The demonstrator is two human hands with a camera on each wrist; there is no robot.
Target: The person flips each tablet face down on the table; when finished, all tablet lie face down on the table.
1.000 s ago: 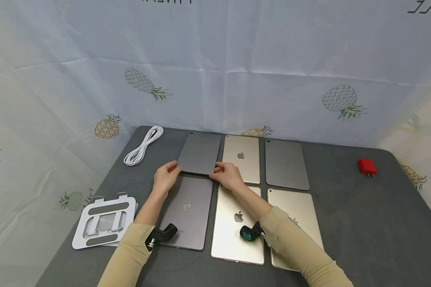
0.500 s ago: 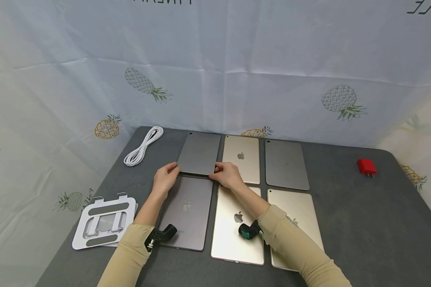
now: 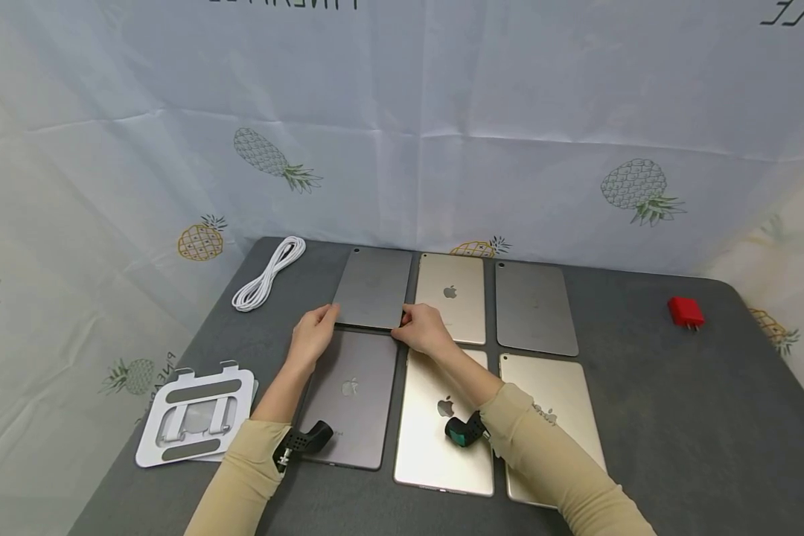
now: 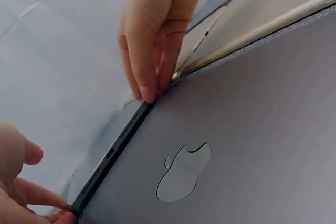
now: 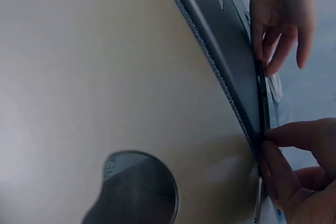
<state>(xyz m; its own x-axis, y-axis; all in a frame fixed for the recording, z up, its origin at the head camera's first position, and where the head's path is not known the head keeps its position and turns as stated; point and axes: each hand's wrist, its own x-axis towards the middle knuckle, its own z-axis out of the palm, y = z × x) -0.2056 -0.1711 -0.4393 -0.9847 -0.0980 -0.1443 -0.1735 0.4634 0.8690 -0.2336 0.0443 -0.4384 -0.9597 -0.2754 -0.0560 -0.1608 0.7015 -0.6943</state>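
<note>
A dark grey tablet [image 3: 373, 290] lies back side up in the far row at the left, its near edge meeting the top of another grey tablet [image 3: 348, 394]. My left hand [image 3: 313, 333] pinches its near left corner; in the left wrist view, fingertips meet at that corner while another digit stands apart. At the near right corner, my right hand [image 3: 423, 327] grips the tablet between thumb and fingers, also visible in the right wrist view. The slim dark edge [image 4: 111, 153] with its port faces the left wrist camera. My right forearm crosses above a gold tablet [image 3: 435, 447].
Beside the held tablet lie a gold tablet [image 3: 465, 305] and a grey one [image 3: 534, 309]. Another gold tablet [image 3: 572, 398] sits partly under my right sleeve. A white folding stand [image 3: 197, 417], a coiled white cable [image 3: 268, 275] and a red charger plug [image 3: 686, 311] lie around them.
My left hand has shifted slightly right at the tablet's corner, its fingers drawn closer together. The tablet's near edge sits marginally lower in view. My right hand has barely moved.
</note>
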